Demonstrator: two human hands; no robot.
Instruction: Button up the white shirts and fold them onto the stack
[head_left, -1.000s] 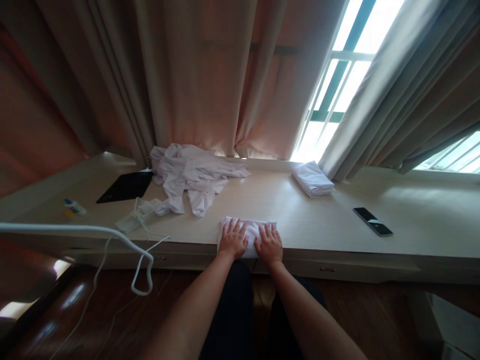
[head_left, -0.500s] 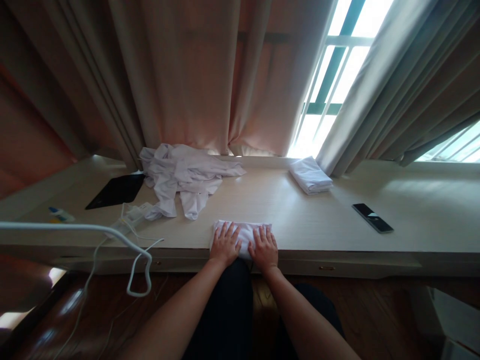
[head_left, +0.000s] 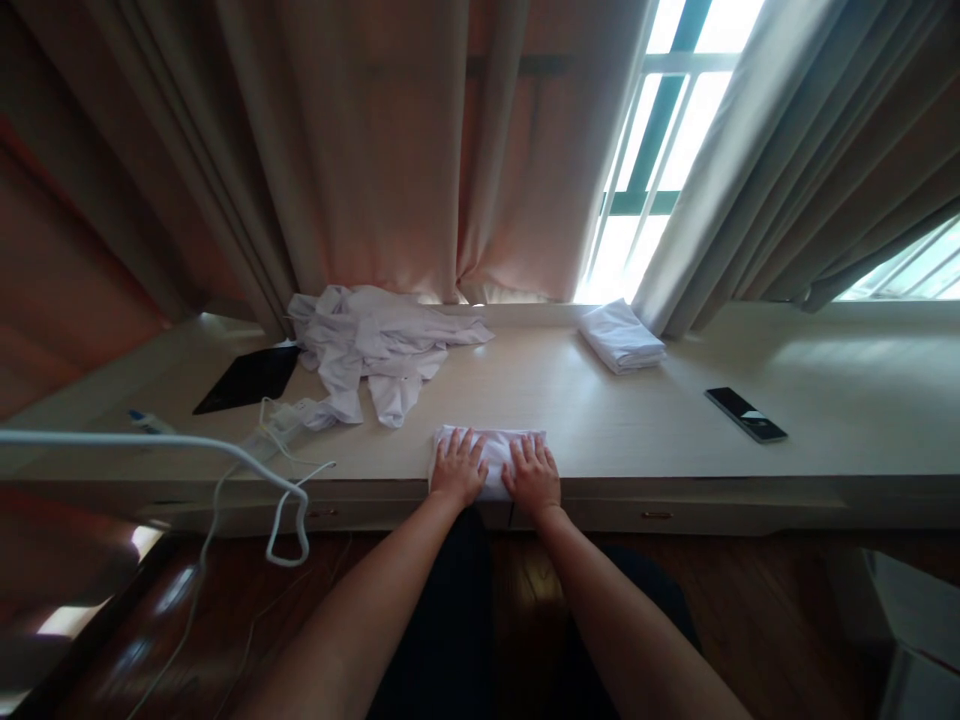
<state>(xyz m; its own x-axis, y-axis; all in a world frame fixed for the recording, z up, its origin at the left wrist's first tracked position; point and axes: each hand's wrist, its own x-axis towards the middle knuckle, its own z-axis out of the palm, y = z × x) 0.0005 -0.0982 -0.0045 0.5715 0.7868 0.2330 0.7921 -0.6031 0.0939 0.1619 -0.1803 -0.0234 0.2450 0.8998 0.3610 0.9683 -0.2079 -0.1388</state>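
From the head camera, the left hand [head_left: 457, 470] and right hand [head_left: 534, 477] lie flat, fingers spread, gripping nothing, pressing a small folded white cloth [head_left: 491, 455] at the near edge of the pale wood-grain desk [head_left: 600, 430]. Behind sits a crumpled heap of white garments [head_left: 375, 350]; further right a neat folded white stack [head_left: 622, 337] and a flat black phone [head_left: 745, 414].

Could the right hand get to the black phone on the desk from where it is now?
Probably yes. The right hand lies flat on the folded white cloth, holding nothing, and bare desk lies between it and the black phone; whether the arm stretches that far is uncertain.
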